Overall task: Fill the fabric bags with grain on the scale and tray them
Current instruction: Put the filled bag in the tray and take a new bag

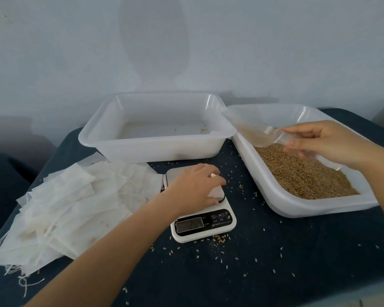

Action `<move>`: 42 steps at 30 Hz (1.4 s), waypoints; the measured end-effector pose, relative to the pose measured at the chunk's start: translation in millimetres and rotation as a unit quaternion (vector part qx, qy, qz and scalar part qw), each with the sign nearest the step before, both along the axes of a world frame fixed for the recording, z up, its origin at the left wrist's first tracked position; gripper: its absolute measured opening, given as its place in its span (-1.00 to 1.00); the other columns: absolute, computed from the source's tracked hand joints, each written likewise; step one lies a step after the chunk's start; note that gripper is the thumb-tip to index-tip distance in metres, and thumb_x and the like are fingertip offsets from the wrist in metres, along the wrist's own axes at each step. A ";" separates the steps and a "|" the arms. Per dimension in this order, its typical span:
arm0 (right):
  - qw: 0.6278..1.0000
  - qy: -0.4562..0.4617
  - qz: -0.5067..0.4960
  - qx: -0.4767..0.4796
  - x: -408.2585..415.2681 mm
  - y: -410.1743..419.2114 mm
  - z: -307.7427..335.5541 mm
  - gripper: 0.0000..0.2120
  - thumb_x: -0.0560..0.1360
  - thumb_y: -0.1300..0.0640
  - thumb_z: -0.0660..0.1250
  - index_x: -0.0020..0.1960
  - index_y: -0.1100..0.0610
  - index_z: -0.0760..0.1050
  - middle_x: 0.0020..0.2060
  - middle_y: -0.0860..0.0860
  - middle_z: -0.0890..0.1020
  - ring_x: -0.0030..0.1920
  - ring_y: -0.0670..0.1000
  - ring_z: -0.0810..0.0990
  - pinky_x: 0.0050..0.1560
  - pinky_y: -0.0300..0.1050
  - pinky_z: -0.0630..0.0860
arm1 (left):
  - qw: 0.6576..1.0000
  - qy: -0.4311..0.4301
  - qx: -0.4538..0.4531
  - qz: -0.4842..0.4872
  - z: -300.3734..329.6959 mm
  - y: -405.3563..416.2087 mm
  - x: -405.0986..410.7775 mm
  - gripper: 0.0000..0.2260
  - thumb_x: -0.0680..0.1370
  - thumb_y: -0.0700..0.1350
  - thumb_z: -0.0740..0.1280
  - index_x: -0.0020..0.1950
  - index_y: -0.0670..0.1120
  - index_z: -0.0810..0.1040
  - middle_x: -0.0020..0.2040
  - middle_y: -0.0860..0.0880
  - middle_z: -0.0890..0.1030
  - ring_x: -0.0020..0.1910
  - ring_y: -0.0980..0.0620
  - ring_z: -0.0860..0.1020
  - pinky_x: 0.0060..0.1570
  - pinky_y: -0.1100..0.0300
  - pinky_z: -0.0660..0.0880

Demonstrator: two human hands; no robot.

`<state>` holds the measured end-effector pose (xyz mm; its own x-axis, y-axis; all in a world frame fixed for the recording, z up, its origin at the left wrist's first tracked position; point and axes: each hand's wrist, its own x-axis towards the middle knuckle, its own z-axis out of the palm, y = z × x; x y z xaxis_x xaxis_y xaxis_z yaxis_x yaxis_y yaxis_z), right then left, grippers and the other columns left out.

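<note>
- Many empty bags (60,209) lie heaped at the left of the table (275,262), drawstrings trailing off the near edge.
- One bag (216,192) sits on the scale (203,218); the left hand (195,187) holds it there, fingers curled round its top, seemingly keeping the mouth up. Whether the mouth is open cannot be told.
- The scale's display is lit, but its digits are too blurred to read.
- Behind the scale stands the tray (157,142), holding only a few stray grains and no filled bags, so the run looks to be at its start.
- Loose grains speckle the table around the scale.
- At the right, the bin (297,207) holds the grain (304,173); the right hand (324,140) pinches a clear scoop (262,134) between thumb and fingers, just above the grain.
- The step in hand appears to be scooping for the bag on the scale.
- Next the scoop likely needs a load, then a level carry leftward to the bag's mouth and a slow pour while watching the display.
</note>
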<state>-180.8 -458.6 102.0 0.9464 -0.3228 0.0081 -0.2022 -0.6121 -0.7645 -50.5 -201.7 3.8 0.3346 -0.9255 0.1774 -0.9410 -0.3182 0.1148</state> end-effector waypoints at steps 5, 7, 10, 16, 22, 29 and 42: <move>0.994 -0.020 -0.099 -0.041 5.8 -12.8 -1.8 -0.68 0.49 0.04 0.38 0.23 -0.14 0.50 -0.27 -0.21 0.69 -0.32 -0.13 0.61 -0.32 -0.34 0.48 | 1.000 -0.007 -0.025 0.009 1.9 -3.9 -2.2 -0.78 0.56 -0.02 0.21 0.18 -0.01 0.47 0.26 0.00 0.38 0.18 0.01 0.34 0.11 0.18 0.33; 0.989 -0.013 -0.131 -0.070 6.3 -17.6 -8.1 -0.68 0.50 -0.01 0.37 0.25 -0.13 0.51 -0.31 -0.21 0.68 -0.27 -0.11 0.62 -0.31 -0.31 0.42 | 0.999 -0.009 -0.030 0.029 3.3 -5.0 -0.9 -0.79 0.57 -0.09 0.18 0.18 -0.04 0.45 0.24 -0.01 0.38 0.16 0.01 0.36 -0.03 0.26 0.27; 0.978 0.036 -0.163 -0.127 5.5 -25.0 -16.7 -0.62 0.49 -0.11 0.35 0.28 -0.06 0.52 -0.29 -0.16 0.65 -0.27 -0.12 0.61 -0.31 -0.25 0.35 | 0.996 0.007 -0.039 0.075 8.1 -4.2 3.4 -0.80 0.57 -0.18 0.15 0.16 -0.06 0.46 0.16 -0.01 0.42 0.11 -0.01 0.42 -0.02 0.18 0.37; 0.939 0.217 -0.125 -0.238 10.4 -35.8 -7.3 -0.62 0.47 -0.15 0.36 0.21 0.00 0.57 -0.24 -0.03 0.65 -0.22 -0.05 0.59 -0.27 -0.18 0.37 | 0.982 0.051 -0.139 0.116 36.5 14.7 18.4 -0.87 0.55 -0.22 0.23 -0.04 -0.15 0.57 -0.09 -0.04 0.54 -0.12 -0.01 0.49 -0.09 0.24 0.37; 0.844 0.310 -0.087 -0.429 21.8 -25.6 14.9 -0.57 0.52 -0.05 0.33 0.38 -0.09 0.43 0.20 -0.01 0.57 0.16 0.04 0.55 0.12 -0.06 0.50 | 0.944 0.116 -0.240 0.192 85.3 30.9 43.1 -0.91 0.49 -0.25 0.31 -0.14 -0.11 0.59 -0.34 0.13 0.51 -0.27 0.08 0.52 -0.26 0.35 0.30; 0.687 0.373 -0.159 -0.603 40.7 -0.7 23.6 -0.67 0.46 0.31 0.28 0.12 -0.02 0.53 -0.11 -0.05 0.51 -0.24 -0.02 0.43 -0.42 -0.22 0.21 | 0.921 0.141 -0.284 0.227 120.9 28.6 79.0 -0.89 0.50 -0.22 0.33 -0.19 -0.03 0.54 -0.14 0.00 0.62 -0.12 0.01 0.59 -0.05 0.22 0.46; 0.941 0.202 -0.211 -0.174 73.6 -11.0 -45.3 -0.66 0.56 -0.03 0.20 0.15 0.23 0.48 -0.22 0.15 0.62 -0.27 0.12 0.63 -0.36 -0.19 0.45 | 0.851 0.251 -0.353 0.297 93.2 2.7 142.6 -0.85 0.52 -0.22 0.29 -0.22 -0.01 0.51 -0.18 0.02 0.56 -0.11 -0.03 0.55 -0.08 0.14 0.52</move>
<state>-107.2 -469.6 56.7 0.6836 -0.7144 -0.1497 -0.7137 -0.6112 -0.3422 92.0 -199.0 96.9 0.9034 -0.2891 0.3167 -0.4152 -0.4052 0.8145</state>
